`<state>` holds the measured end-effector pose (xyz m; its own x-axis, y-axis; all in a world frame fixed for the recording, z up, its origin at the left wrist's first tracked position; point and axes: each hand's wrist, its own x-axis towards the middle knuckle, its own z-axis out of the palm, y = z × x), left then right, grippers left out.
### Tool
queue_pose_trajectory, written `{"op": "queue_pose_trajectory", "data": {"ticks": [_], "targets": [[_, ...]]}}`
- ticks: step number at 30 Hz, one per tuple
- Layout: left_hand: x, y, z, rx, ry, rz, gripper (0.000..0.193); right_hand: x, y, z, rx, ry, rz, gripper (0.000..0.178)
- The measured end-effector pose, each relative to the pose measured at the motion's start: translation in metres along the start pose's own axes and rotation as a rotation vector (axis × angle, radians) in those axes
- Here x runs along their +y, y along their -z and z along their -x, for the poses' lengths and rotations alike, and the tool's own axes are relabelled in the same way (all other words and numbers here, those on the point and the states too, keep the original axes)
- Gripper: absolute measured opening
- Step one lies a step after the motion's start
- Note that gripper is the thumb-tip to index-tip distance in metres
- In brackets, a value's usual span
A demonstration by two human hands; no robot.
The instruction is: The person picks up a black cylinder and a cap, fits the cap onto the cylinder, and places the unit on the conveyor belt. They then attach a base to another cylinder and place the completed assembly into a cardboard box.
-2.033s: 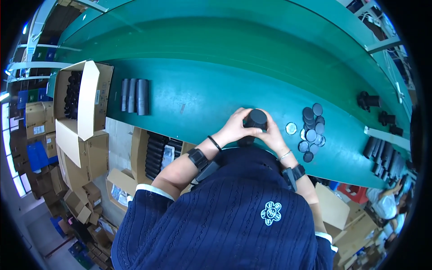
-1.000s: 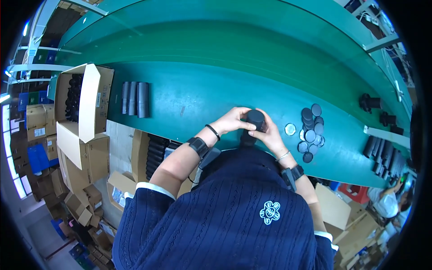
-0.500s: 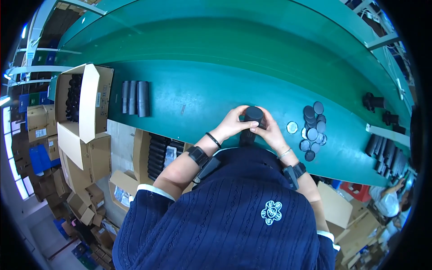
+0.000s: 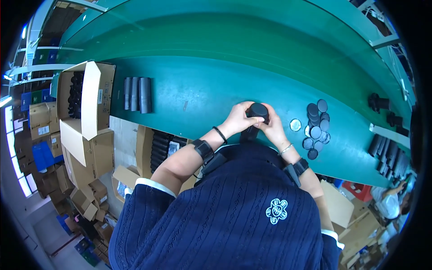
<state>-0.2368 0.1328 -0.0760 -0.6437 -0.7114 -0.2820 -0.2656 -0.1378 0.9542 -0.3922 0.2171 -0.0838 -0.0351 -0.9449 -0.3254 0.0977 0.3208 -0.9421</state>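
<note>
The black tube (image 4: 258, 109) is between both hands, its round, flat top facing up and its lower part running back toward the person's body; whether its bottom end touches anything is hidden. The grip is narrowed to the tube's width: the left hand (image 4: 237, 119) curls around its left side and the right hand (image 4: 272, 128) around its right, with the thumbs close together on the near side, just under the top. The hidden fingertips cannot be made out.

Below and around the grip spreads the green table (image 4: 202, 85). Just right of the grip lies a single silvery disc (image 4: 295, 124); a little farther right is a loose cluster of dark discs (image 4: 316, 132), some overlapping. Well right of the grip, a pile of dark tubes (image 4: 390, 155) lies near the table's end, with black fittings (image 4: 381, 104) beyond it.

Well left of the grip, three tubes (image 4: 145, 95) lie side by side, and past them stands an open carton (image 4: 106, 96) with black pieces inside.
</note>
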Motion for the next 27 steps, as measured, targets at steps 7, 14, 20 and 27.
{"op": "queue_pose_trajectory", "data": {"ticks": [7, 14, 20, 27], "targets": [[-0.001, 0.001, -0.006, -0.032, 0.014, -0.004, 0.048, 0.003, 0.006, -0.002, -0.040, -0.030, -0.273, 0.070], [0.004, 0.011, 0.004, -0.091, 0.050, 0.037, 0.056, -0.002, 0.009, -0.004, -0.124, -0.052, -0.244, 0.072], [0.006, 0.003, 0.009, 0.024, -0.010, -0.087, 0.049, -0.002, 0.000, 0.001, 0.003, 0.072, -0.084, 0.064], [-0.017, 0.017, -0.003, -0.205, 0.076, 0.392, 0.055, -0.009, 0.001, 0.003, -0.032, -0.041, -0.294, 0.064]]}}
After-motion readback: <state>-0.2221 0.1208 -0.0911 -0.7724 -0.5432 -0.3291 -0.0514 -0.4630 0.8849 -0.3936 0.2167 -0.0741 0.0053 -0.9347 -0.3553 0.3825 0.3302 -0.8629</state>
